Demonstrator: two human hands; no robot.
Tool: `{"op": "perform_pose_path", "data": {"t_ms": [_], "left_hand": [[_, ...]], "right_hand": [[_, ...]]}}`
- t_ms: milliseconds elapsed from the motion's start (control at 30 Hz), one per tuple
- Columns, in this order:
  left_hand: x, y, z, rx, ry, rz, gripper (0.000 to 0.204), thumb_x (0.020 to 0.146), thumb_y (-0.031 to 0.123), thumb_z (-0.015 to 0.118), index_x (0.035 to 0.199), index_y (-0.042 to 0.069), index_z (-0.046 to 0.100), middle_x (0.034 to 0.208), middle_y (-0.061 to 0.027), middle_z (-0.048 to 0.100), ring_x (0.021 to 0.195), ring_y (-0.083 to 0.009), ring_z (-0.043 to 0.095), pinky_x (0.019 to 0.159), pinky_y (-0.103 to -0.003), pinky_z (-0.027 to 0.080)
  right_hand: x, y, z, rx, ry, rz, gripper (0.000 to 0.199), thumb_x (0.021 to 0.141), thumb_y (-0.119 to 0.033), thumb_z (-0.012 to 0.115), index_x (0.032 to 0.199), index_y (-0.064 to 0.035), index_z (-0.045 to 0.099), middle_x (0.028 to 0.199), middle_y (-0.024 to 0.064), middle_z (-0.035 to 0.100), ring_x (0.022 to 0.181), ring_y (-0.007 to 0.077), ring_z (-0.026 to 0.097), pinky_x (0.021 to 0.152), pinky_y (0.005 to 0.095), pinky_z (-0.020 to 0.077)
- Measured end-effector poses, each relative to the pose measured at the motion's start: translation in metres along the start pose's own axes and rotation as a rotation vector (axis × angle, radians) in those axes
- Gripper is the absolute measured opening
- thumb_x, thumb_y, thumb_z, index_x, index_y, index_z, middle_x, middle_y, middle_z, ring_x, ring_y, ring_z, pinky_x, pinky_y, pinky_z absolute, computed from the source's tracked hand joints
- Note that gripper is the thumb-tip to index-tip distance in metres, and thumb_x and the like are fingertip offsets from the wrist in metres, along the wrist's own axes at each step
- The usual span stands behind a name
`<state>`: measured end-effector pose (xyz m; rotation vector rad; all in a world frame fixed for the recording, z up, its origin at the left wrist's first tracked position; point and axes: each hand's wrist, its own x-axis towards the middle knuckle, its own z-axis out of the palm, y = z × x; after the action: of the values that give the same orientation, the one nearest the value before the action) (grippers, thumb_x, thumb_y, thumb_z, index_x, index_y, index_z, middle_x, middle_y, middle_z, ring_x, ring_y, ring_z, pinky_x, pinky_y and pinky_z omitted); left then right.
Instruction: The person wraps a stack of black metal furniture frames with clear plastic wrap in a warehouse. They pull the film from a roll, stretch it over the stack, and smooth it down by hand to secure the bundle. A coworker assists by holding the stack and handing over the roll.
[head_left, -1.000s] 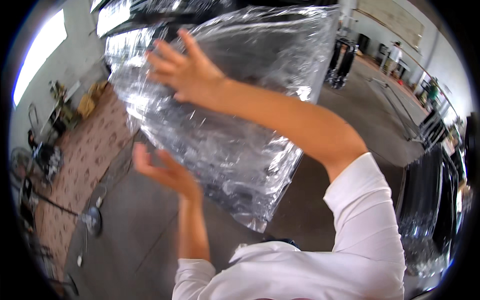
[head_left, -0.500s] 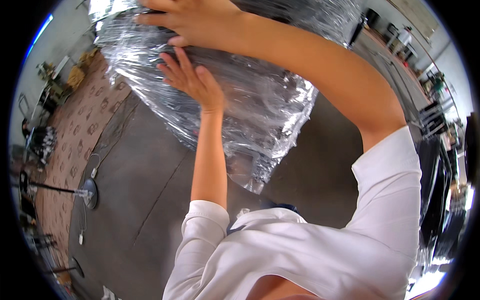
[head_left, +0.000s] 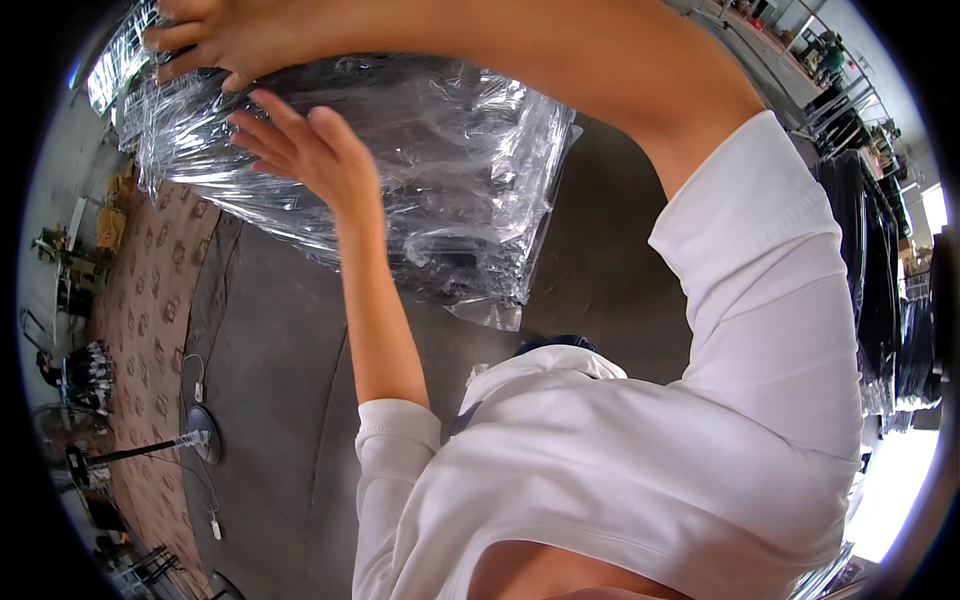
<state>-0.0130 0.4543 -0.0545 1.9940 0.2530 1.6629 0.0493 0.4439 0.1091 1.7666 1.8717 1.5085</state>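
Note:
A large bulky bundle point(head_left: 460, 160) wrapped in clear, shiny plastic film fills the upper middle of the view, with dark contents showing through. My right arm reaches across above it, and my right hand point(head_left: 215, 40) is at its far left part, fingers spread over the film. Below it, my left hand point(head_left: 325, 165) has its fingers stretched out and the palm turned toward the film. Whether that palm touches the film I cannot tell. Neither hand shows anything between its fingers.
A pedestal stand with a round dark base point(head_left: 203, 434) and a white-plugged cord point(head_left: 215, 525) lie at the left, beside a patterned brown floor strip point(head_left: 150, 330). Dark wrapped stacks point(head_left: 865, 270) stand at the right. A person point(head_left: 830, 58) is far off at the upper right.
Both my hands and the wrapped bundle now appear farther left, with the right hand nearer the upper left corner. The surroundings have shifted as my view turned.

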Motion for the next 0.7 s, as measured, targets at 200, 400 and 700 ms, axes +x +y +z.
{"op": "perform_pose_path", "data": {"t_ms": [200, 400, 700], "left_hand": [[-0.040, 0.052, 0.024, 0.005, -0.125, 0.490, 0.050, 0.089, 0.041, 0.039, 0.131, 0.015, 0.043, 0.140, -0.0151, 0.031, 0.134, -0.0395, 0.013, 0.104, -0.056, -0.006], [-0.039, 0.042, 0.045, -0.038, -0.089, 0.513, 0.042, 0.087, 0.035, 0.044, 0.122, 0.014, 0.049, 0.136, -0.0118, 0.038, 0.131, -0.0390, 0.022, 0.105, -0.052, -0.005], [-0.039, 0.034, 0.035, 0.026, -0.151, 0.517, 0.043, 0.086, 0.032, 0.048, 0.126, 0.015, 0.047, 0.137, -0.0110, 0.037, 0.132, -0.0356, 0.024, 0.106, -0.051, 0.002]], "right_hand": [[0.007, -0.020, -0.024, -0.317, -0.122, 0.151, 0.060, 0.079, -0.052, 0.054, 0.133, -0.0365, 0.034, 0.138, -0.0068, 0.024, 0.131, 0.0190, 0.012, 0.100, 0.0561, 0.0174], [-0.003, -0.016, -0.028, -0.346, -0.112, 0.143, 0.060, 0.080, -0.051, 0.053, 0.135, -0.0372, 0.032, 0.139, -0.0071, 0.023, 0.131, 0.0195, 0.012, 0.098, 0.0581, 0.0172], [0.011, -0.021, -0.025, -0.302, -0.212, 0.153, 0.063, 0.081, -0.051, 0.052, 0.137, -0.0383, 0.027, 0.144, -0.0073, 0.016, 0.135, 0.0199, 0.007, 0.099, 0.0607, 0.0127]]}}
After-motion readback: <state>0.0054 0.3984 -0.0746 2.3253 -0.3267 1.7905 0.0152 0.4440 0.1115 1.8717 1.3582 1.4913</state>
